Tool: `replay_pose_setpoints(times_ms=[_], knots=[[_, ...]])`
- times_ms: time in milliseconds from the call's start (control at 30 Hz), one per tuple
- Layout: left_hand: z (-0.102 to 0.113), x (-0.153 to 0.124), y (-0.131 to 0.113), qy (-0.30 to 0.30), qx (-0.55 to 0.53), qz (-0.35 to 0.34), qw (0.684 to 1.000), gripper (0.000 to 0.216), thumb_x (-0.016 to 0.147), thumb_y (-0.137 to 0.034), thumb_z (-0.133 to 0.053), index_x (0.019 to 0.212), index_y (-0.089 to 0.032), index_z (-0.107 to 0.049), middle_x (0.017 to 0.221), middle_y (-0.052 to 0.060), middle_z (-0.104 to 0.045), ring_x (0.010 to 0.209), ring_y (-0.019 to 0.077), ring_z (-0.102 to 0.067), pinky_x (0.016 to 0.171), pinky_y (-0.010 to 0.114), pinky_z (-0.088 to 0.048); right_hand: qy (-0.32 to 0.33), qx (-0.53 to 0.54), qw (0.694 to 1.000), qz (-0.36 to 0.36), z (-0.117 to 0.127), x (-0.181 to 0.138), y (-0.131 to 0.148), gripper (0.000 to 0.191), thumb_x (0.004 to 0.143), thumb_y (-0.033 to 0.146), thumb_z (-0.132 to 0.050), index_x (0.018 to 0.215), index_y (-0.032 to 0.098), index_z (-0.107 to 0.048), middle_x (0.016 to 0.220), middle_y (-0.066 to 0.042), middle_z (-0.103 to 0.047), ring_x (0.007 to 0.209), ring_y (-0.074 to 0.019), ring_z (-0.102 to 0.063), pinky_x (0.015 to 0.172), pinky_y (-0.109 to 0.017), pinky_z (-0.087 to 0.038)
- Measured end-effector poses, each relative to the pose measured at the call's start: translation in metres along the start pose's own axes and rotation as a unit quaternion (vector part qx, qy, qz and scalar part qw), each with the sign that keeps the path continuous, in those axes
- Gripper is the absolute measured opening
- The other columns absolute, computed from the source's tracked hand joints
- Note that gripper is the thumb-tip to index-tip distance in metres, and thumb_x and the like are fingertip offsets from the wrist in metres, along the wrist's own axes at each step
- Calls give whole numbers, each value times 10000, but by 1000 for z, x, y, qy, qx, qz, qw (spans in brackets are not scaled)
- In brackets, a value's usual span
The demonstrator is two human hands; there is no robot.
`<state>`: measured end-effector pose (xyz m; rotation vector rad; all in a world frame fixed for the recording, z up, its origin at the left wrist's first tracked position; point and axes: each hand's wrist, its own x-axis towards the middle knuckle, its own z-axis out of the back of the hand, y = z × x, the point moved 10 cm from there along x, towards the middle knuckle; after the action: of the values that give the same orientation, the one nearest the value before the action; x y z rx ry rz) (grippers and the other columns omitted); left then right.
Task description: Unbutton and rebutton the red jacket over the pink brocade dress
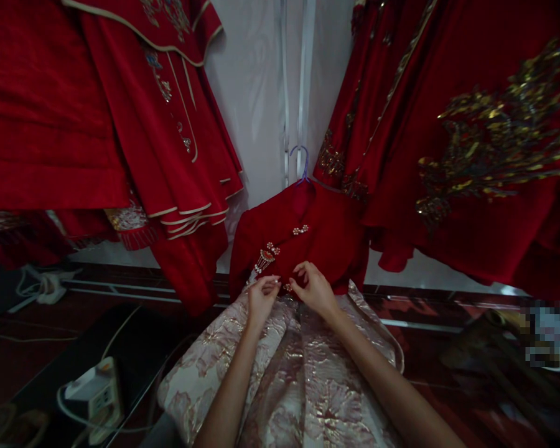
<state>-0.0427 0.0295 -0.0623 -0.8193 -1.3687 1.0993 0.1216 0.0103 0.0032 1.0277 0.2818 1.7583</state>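
Observation:
A red jacket (326, 227) hangs on a purple hanger (300, 158) in front of me, with beaded flower fastenings (300, 229) along its slanted front. A tasselled ornament (264, 258) sits on its left side. My left hand (262, 297) is at the jacket's lower front, fingertips pinched together; anything between them is too small to make out. Just to the right, my right hand (316, 289) has its thumb and fingers curved and apart, the thumb close beside a small beaded flower (288, 287). Below both hands spreads shiny pale pink floral brocade (336, 379).
More red garments hang at the left (135, 124) and right (410, 118), the right one with gold sequin embroidery (499, 130). A white power strip (105, 398) with cords rests on a dark surface at lower left. Metal rails (121, 291) run low along the wall.

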Motion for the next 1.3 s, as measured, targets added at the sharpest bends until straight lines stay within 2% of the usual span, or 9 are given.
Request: replay_pose_setpoints(times_ms=[100,233,367,500,600,767,933,1167,1300], knots=[[-4,-2,-5,7,19,-15,1000,221,741,-274,-636,936,-179,-679,902,77,-688,771,154,-649,682,275,-531,27,-55,998,8,-6,-5,-5,248,724,316,-626,944,230,-550,890,-30,-531,807,-172,-553,688,-270,-451],[-5,-3,-9,18,45,-28,998,209,747,-241,-618,938,-188,-686,885,72,-689,755,150,-648,680,278,-535,53,-54,997,10,-21,-8,-14,127,747,237,-604,867,216,-568,890,-34,-540,796,-156,-563,696,-263,-459],[-3,-3,-8,13,50,-17,999,196,734,-200,-608,915,-174,-679,868,72,-691,769,154,-651,700,288,-537,74,46,996,-6,-32,-4,-25,70,771,234,-594,828,195,-586,807,-21,-596,728,-140,-591,692,-262,-479],[-3,-3,-3,8,30,0,1000,207,700,-161,-610,901,-154,-660,843,65,-691,759,151,-656,697,280,-535,65,183,979,-60,-38,1,-35,186,759,354,-629,829,185,-596,764,-18,-653,705,-143,-631,673,-263,-509],[-4,-3,1,3,10,15,1000,242,681,-164,-627,921,-132,-643,832,70,-690,755,152,-659,703,276,-535,53,213,973,-63,-40,4,-31,205,733,366,-652,815,182,-613,764,-23,-670,703,-147,-643,681,-266,-519],[-4,-3,4,-3,-8,23,1000,270,693,-244,-657,929,-114,-639,849,89,-691,775,164,-662,718,281,-536,24,220,974,-51,-38,5,-21,154,748,328,-630,808,186,-628,754,-20,-671,686,-144,-645,672,-265,-530],[-3,-3,7,4,-4,12,1000,235,704,-233,-639,906,-115,-659,874,98,-699,783,169,-666,731,293,-538,26,226,972,-52,-42,1,-22,142,772,300,-609,849,184,-637,794,-28,-677,704,-150,-653,669,-271,-545],[-3,-1,12,12,39,-2,999,186,715,-212,-616,864,-133,-695,841,84,-716,756,181,-673,755,335,-538,-17,144,989,-1,-47,-10,-21,161,843,260,-524,923,191,-646,880,-50,-653,754,-163,-634,738,-310,-532],[-1,0,8,28,53,-17,998,165,737,-241,-608,843,-145,-690,847,75,-712,769,177,-665,766,334,-529,-31,136,990,13,-46,-11,-18,187,873,270,-487,958,201,-638,907,-55,-634,780,-168,-623,755,-317,-522]])
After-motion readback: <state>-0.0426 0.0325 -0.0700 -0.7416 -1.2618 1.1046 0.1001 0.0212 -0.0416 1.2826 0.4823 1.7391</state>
